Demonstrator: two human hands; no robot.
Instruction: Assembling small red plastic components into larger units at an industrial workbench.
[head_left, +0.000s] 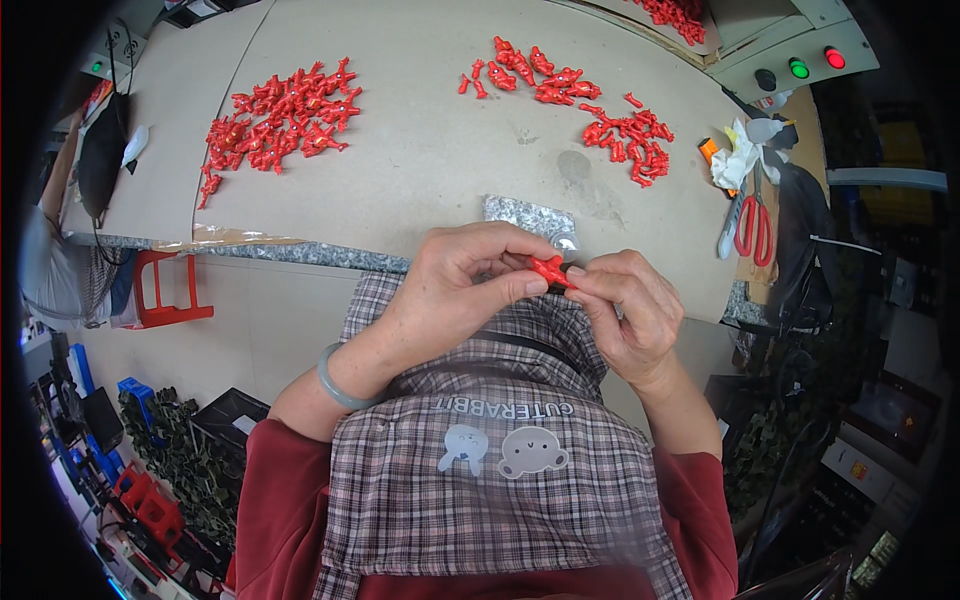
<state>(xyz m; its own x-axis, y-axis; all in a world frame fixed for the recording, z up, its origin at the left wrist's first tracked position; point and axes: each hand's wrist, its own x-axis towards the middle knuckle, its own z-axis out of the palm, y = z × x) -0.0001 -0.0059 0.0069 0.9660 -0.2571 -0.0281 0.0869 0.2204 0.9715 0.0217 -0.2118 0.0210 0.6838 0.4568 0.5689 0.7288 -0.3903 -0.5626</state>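
Close to the table's front edge, a small red plastic figure [549, 270] is pinched between the fingertips of both hands. My left hand [450, 278] grips its left end with thumb and forefinger. On its right end, the thumb and fingers of my right hand [632, 312] are closed; whether they hold a separate small part there is hidden. A large pile of red figures [283, 115] lies at the left of the table. Toward the back right are more red bodies [560, 85] and a heap of small red parts [632, 140].
Just beyond my hands lies a speckled grey patch [520, 211] with a small clear round piece [565, 242]. At the right are red-handled scissors [755, 230], a cutter [731, 228] and crumpled white tissue [738, 160]. A panel with lit buttons [798, 66] stands back right; a red stool [168, 290] is left.
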